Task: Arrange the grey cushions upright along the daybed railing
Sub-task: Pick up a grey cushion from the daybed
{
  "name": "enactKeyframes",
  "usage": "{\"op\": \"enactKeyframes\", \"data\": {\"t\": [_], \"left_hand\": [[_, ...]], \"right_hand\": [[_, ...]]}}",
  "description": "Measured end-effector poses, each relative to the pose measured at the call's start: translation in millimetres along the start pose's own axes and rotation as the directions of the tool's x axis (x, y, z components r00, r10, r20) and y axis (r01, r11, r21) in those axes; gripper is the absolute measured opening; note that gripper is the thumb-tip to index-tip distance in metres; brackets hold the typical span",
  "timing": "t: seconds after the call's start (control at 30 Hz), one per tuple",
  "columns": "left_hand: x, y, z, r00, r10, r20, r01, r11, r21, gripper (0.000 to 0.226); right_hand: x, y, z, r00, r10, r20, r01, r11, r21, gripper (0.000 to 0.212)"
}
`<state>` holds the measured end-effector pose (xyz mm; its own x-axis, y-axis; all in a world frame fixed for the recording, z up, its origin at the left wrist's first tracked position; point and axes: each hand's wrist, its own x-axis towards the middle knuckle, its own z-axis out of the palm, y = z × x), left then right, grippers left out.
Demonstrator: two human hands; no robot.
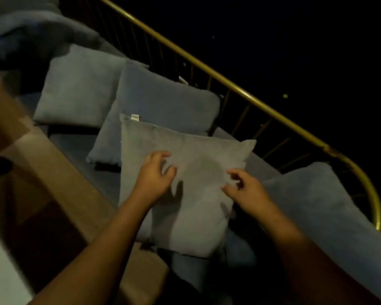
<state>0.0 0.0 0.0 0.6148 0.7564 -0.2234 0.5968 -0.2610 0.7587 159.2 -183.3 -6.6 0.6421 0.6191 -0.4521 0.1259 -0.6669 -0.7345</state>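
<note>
A light grey cushion (191, 172) lies in the middle of the daybed, tilted, with a small white tag at its far left corner. My left hand (155, 175) hovers over its left half, fingers curled and apart. Over its right half is my right hand (243, 187), also with fingers spread, holding nothing. Two blue-grey cushions lean toward the gold railing (240, 89) behind: one (161, 106) just beyond the light cushion, another (79, 84) further left. A further blue-grey cushion (330, 208) rests at the right against the railing's curved end.
A dark grey blanket or bolster (24, 34) lies bunched at the far left end. The grey mattress (79, 148) shows between cushions. A brown and tan floor or rug (53, 194) runs along the daybed's near edge. Beyond the railing everything is dark.
</note>
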Motion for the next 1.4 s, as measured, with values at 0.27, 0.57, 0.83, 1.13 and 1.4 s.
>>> {"op": "enactKeyframes", "data": {"t": [0.27,0.57,0.83,1.13,1.4], "left_hand": [[70,-90,-31,0.941,-0.337,-0.031,0.325,0.926,-0.191,0.080],[70,-99,-21,0.941,-0.336,0.035,0.323,0.868,-0.376,0.080],[46,-50,-50,0.970,-0.230,-0.074,0.188,0.911,-0.366,0.080],[117,33,-137,0.974,-0.115,-0.196,0.087,0.986,-0.144,0.110],[229,66,-186,0.951,0.008,-0.310,0.008,0.999,0.049,0.110]], "right_hand": [[71,13,47,0.889,0.273,-0.367,-0.237,0.961,0.140,0.109],[70,28,59,0.944,0.201,-0.261,-0.116,0.945,0.307,0.131],[41,-19,52,0.927,0.114,-0.358,-0.001,0.954,0.301,0.118],[98,-136,-3,0.936,0.015,-0.352,0.077,0.967,0.243,0.110],[202,-210,-7,0.914,-0.056,-0.401,0.164,0.956,0.243,0.108]]}}
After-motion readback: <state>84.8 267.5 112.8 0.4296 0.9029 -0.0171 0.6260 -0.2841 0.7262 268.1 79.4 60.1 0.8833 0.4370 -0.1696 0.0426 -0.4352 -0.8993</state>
